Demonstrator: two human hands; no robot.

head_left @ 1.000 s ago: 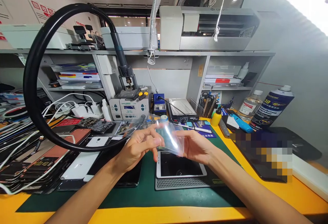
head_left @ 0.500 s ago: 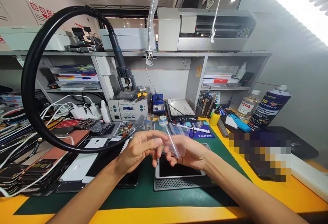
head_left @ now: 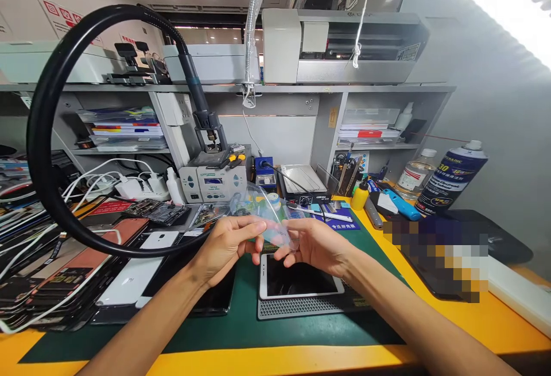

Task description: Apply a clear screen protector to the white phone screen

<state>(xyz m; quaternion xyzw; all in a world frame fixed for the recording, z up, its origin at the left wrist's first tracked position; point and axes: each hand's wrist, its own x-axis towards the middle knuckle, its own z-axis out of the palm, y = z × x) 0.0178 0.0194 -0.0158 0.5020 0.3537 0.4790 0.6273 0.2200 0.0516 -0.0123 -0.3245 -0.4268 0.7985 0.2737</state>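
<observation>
A curved, see-through plastic film [head_left: 272, 215] is raised between my two hands over the green mat [head_left: 241, 330]. My left hand [head_left: 230, 244] is closed, thumb and fingers pinching the film's lower left edge. On the opposite side, my right hand [head_left: 322, 244] grips the lower right edge, its fingers curled and partly hidden behind the film. Just below the hands lies a white-framed tablet [head_left: 293, 277] with a dark screen, face up. It rests on a grey perforated pad [head_left: 297, 309].
Several phones and housings [head_left: 90, 261] crowd the left under a thick black hose [head_left: 37, 152]. Behind stand a hot-air station [head_left: 215, 183] and a small heating plate [head_left: 303, 183]. A yellow bottle [head_left: 360, 197] and a spray can [head_left: 451, 178] stand at the right.
Both hands have moved slightly apart, and the film now stands wider and more upright between them. More of the tablet's screen shows beneath. The head view has shifted a little.
</observation>
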